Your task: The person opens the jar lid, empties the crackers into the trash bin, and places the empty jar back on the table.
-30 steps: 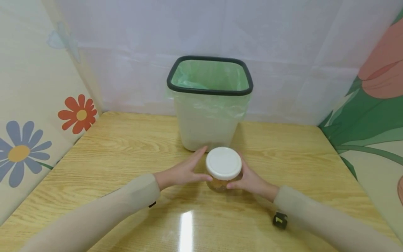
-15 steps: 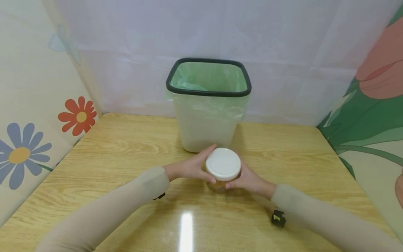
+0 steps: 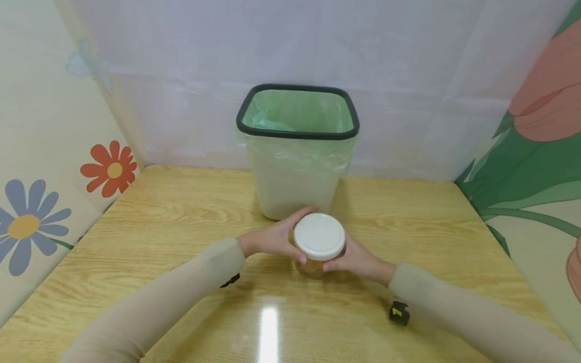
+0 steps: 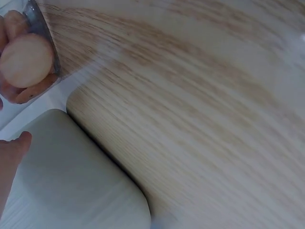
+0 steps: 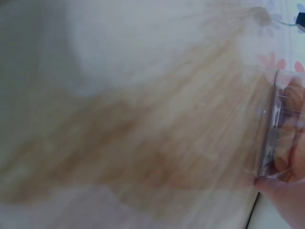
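Note:
A clear jar with a white lid (image 3: 319, 235) stands upright in the middle of the wooden table. Through its wall, the left wrist view shows round, orange-brown, biscuit-like pieces (image 4: 26, 61). My left hand (image 3: 277, 239) wraps the jar's left side, thumb in front and fingers reaching behind. From the right, my right hand (image 3: 358, 259) grips it, thumb across the front; its other fingers are hidden behind the jar. The right wrist view catches that thumb (image 5: 279, 191) at the edge of the clear jar wall.
Right behind the jar stands a pale bin (image 3: 295, 176) with a black rim (image 3: 297, 134) and a green liner bag (image 3: 313, 108). A white cloth (image 3: 408, 75) hangs behind the table (image 3: 181, 201). Flower-patterned panels (image 3: 36, 126) flank both sides.
My left hand has moved right and closed in on the jar's left side. The right hand keeps its grip, and the jar stays at nearly the same place.

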The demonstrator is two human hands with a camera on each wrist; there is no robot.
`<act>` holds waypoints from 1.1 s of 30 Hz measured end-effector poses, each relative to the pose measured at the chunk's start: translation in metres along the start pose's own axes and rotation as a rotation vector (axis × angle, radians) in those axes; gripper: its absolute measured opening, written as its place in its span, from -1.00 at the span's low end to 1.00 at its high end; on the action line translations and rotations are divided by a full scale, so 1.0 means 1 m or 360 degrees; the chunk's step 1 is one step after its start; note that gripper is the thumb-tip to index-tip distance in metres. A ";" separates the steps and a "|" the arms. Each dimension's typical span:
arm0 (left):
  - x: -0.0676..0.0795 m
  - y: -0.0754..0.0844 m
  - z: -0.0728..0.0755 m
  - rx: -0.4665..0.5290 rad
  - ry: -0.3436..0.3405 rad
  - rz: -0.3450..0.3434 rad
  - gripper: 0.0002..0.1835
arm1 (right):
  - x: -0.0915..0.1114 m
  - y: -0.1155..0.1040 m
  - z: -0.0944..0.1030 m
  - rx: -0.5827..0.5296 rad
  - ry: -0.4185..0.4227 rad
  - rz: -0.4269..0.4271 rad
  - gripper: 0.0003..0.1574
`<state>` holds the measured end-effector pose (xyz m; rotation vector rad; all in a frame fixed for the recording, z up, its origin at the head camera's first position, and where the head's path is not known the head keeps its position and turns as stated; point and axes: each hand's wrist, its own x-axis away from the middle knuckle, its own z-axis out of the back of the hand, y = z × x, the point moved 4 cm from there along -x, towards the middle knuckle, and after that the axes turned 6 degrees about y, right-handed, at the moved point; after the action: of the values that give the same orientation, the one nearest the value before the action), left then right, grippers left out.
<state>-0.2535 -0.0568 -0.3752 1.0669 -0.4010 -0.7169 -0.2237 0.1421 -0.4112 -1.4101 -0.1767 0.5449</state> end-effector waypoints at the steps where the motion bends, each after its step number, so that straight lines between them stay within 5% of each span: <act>1: -0.001 0.000 0.000 0.0004 -0.0004 -0.0013 0.50 | 0.000 0.000 0.000 -0.0005 -0.0001 -0.0014 0.52; 16: -0.012 0.003 0.009 0.0026 -0.0217 0.0031 0.41 | -0.002 -0.001 -0.001 -0.0034 -0.0002 -0.0070 0.58; 33: -0.011 0.000 0.003 0.0089 -0.0091 0.0052 0.27 | -0.001 0.000 0.001 0.0001 -0.0017 -0.0143 0.50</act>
<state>-0.2630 -0.0516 -0.3737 1.0917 -0.4886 -0.7115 -0.2250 0.1429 -0.4110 -1.3918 -0.2472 0.4788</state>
